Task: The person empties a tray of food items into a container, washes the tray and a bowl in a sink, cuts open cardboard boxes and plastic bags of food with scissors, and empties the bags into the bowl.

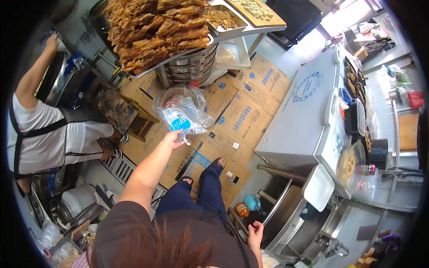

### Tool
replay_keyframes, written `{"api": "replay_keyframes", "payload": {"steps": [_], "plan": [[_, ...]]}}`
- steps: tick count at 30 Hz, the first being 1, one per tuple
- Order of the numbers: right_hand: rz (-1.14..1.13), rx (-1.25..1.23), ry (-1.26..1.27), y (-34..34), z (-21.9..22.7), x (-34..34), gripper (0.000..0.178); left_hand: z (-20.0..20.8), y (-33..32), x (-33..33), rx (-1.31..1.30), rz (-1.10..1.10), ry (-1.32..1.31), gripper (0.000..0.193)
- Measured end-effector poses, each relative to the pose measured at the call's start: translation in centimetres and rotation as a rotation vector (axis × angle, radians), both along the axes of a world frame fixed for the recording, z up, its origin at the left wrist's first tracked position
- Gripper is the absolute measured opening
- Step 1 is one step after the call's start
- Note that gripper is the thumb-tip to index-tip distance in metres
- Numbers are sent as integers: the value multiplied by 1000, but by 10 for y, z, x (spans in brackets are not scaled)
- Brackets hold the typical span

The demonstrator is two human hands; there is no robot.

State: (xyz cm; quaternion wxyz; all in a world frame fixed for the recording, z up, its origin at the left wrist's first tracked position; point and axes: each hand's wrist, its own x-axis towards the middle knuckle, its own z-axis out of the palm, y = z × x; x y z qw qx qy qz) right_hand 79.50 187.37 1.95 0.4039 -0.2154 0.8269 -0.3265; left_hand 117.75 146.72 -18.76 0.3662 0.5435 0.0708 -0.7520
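Observation:
My left hand (173,139) reaches forward and is closed on the edge of a clear plastic bag (172,117) with a round blue label. The bag hangs over a round bin (163,95) lined with thin clear plastic. White and red scraps (178,101) lie inside the bin. Low on my right, my right hand (255,230) hangs beside the metal sink unit (286,219). Its fingers are loosely bent and apart, and I see nothing in them. Below that hand's side stand an orange bottle (241,209) and a blue bottle (252,203).
Ahead, a tray of stacked browned meat (161,31) tops a table. Flattened cardboard (243,111) covers the floor. A white chest freezer (304,102) stands at right, with a white tray (318,187) nearer. A person in an apron (58,129) works at left by a wooden stool (118,109).

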Motion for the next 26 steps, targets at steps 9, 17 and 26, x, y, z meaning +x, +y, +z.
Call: {"api": "replay_keyframes", "payload": {"steps": [9,17,26], "plan": [[266,114,-95,-184,1,-122,23,-57,-142,-18,52,453,-55,64],[392,-9,-76,-425,59,-205,47,-64,-166,-77,140,414,-451,67],[372,-664,-777,-747,214,-269,76,182,-340,-266,-432,-27,479,77]]}}
